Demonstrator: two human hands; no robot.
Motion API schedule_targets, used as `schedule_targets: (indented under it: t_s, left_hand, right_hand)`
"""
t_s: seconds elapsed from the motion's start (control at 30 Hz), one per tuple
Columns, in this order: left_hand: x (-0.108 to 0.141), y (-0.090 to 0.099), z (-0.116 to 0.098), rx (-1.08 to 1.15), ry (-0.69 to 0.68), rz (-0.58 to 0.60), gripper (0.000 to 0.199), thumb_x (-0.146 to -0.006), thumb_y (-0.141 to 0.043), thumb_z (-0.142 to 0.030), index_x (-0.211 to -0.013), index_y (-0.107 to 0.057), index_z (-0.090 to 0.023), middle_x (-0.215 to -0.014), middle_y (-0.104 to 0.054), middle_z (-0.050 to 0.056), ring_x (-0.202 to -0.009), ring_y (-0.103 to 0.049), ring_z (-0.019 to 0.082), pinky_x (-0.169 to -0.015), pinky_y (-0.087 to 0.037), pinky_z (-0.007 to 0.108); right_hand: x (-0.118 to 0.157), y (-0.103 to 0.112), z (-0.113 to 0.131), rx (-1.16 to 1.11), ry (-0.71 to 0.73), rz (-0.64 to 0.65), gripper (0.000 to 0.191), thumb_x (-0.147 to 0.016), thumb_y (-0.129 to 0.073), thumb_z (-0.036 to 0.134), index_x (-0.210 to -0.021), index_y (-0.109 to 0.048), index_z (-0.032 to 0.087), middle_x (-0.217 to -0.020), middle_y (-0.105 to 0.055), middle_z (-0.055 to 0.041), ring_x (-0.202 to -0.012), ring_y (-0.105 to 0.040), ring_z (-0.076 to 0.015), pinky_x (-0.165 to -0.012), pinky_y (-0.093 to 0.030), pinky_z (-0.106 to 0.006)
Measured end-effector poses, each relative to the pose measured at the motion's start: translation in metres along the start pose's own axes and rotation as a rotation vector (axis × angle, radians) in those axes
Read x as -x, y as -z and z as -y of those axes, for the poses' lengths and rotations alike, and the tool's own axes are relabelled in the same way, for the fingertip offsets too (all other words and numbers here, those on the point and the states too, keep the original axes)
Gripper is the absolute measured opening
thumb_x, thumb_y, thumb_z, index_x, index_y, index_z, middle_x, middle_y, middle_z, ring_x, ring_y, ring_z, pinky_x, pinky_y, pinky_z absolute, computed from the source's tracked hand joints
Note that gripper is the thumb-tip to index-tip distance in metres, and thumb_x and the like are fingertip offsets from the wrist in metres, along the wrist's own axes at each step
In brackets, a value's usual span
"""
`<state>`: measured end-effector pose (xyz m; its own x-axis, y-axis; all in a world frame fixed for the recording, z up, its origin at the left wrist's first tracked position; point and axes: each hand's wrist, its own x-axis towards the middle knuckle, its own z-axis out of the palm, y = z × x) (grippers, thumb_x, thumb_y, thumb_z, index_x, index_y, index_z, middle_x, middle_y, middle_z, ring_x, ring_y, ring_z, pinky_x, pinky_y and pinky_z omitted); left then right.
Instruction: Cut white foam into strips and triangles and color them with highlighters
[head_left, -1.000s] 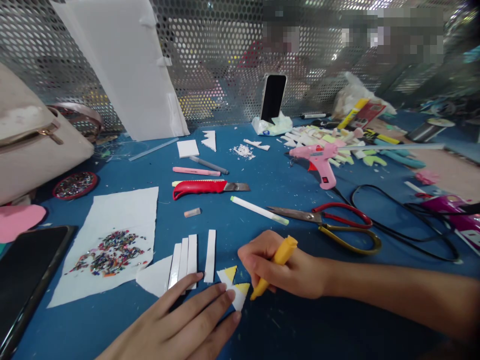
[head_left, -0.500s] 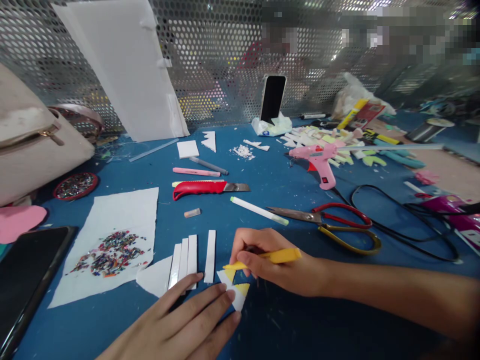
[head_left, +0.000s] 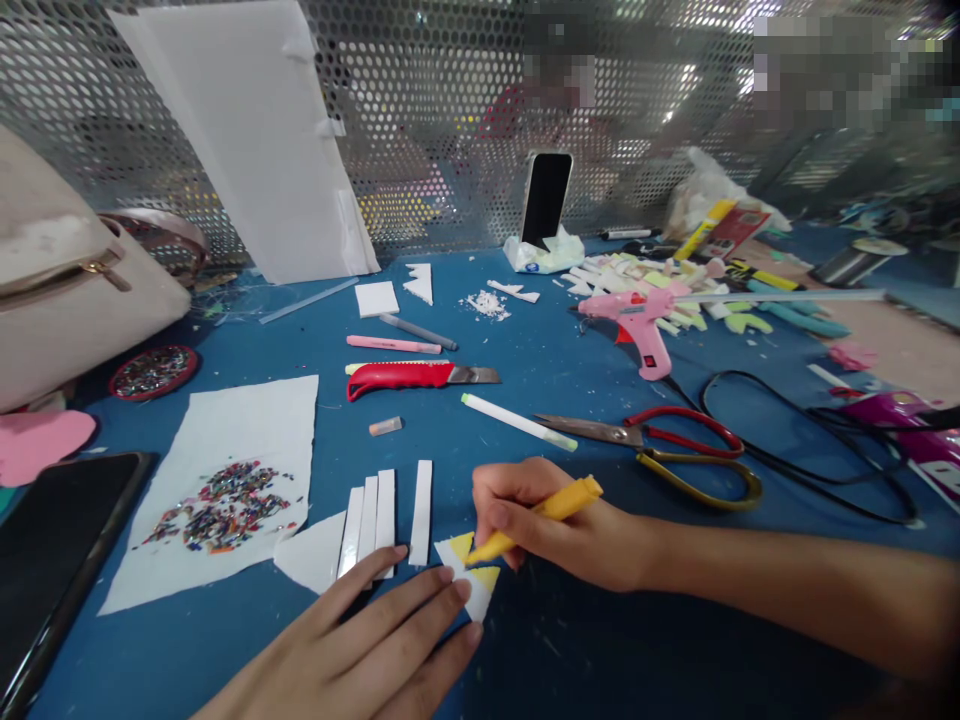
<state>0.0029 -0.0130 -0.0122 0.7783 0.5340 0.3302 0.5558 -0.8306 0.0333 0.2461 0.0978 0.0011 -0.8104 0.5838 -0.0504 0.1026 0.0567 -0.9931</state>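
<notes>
My right hand (head_left: pixel 555 525) is closed around a yellow marker (head_left: pixel 566 500), its tip down at the inner edge of a small white piece (head_left: pixel 480 597) with yellow-coloured corners. Flat on the table, my left hand (head_left: pixel 375 645) has its fingers spread, and the fingertips rest on that piece's left side. Several white strips (head_left: pixel 385 515) lie beside my left fingers, and one separate strip (head_left: pixel 421 512) stands apart from them. A white marker with a green end (head_left: pixel 517 421) lies beyond my right hand.
Red-handled cutter (head_left: pixel 405 376), scissors (head_left: pixel 630 434) and pink glue gun (head_left: pixel 637 318) lie beyond my hands. At left are paper with glittery bits (head_left: pixel 277 420), a phone (head_left: pixel 67 550) and a bag (head_left: pixel 60 310). Foam scraps (head_left: pixel 622 272) and black cables (head_left: pixel 795 460) are at right.
The yellow marker has tilted more steeply, and its tip has moved from the white piece's upper edge down and right to between the yellow corners. My left hand has stayed in place.
</notes>
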Motion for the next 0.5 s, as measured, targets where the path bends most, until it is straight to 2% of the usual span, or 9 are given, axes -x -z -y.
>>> schedule_targets:
  t_s: [0.1, 0.23, 0.37, 0.5]
  left_hand:
    - [0.0012, -0.0013, -0.0008, 0.001, -0.004, 0.006, 0.039, -0.112, -0.034, -0.035, -0.140, -0.059, -0.023, -0.139, -0.063, -0.001, -0.137, -0.047, 0.017, -0.128, -0.007, 0.044]
    - [0.0036, -0.0019, -0.0010, -0.009, 0.005, 0.008, 0.038, -0.111, -0.037, -0.037, -0.140, -0.058, -0.024, -0.140, -0.062, -0.002, -0.137, -0.046, 0.018, -0.128, -0.006, 0.043]
    - [0.0043, 0.0015, 0.0020, -0.040, -0.040, 0.080, 0.041, -0.113, -0.028, -0.028, -0.145, -0.053, -0.024, -0.145, -0.059, -0.002, -0.139, -0.044, 0.018, -0.128, -0.002, 0.045]
    - [0.0032, 0.0038, 0.0042, -0.040, -0.056, 0.086, 0.043, -0.113, -0.025, -0.025, -0.146, -0.053, -0.023, -0.144, -0.059, -0.001, -0.140, -0.044, 0.019, -0.127, -0.003, 0.046]
  right_hand:
    - [0.0004, -0.0001, 0.0004, 0.080, -0.015, -0.035, 0.037, -0.098, -0.059, 0.049, -0.087, -0.060, 0.014, -0.072, -0.056, 0.0006, -0.062, -0.052, -0.0087, -0.054, -0.039, -0.018]
    - [0.0005, 0.0002, 0.0001, -0.026, -0.025, 0.028, 0.052, -0.100, -0.050, 0.057, -0.074, -0.057, 0.013, -0.065, -0.053, 0.0001, -0.055, -0.052, -0.0088, -0.051, -0.040, -0.019]
    - [-0.0007, 0.0010, 0.0009, 0.087, -0.019, -0.042, 0.041, -0.100, -0.055, 0.052, -0.087, -0.060, 0.014, -0.073, -0.058, -0.0007, -0.063, -0.053, -0.0096, -0.055, -0.040, -0.018]
    - [-0.0014, 0.0013, 0.0025, 0.062, -0.013, 0.018, 0.050, -0.102, -0.048, 0.054, -0.076, -0.059, 0.012, -0.067, -0.056, -0.0007, -0.056, -0.052, -0.0084, -0.051, -0.039, -0.019]
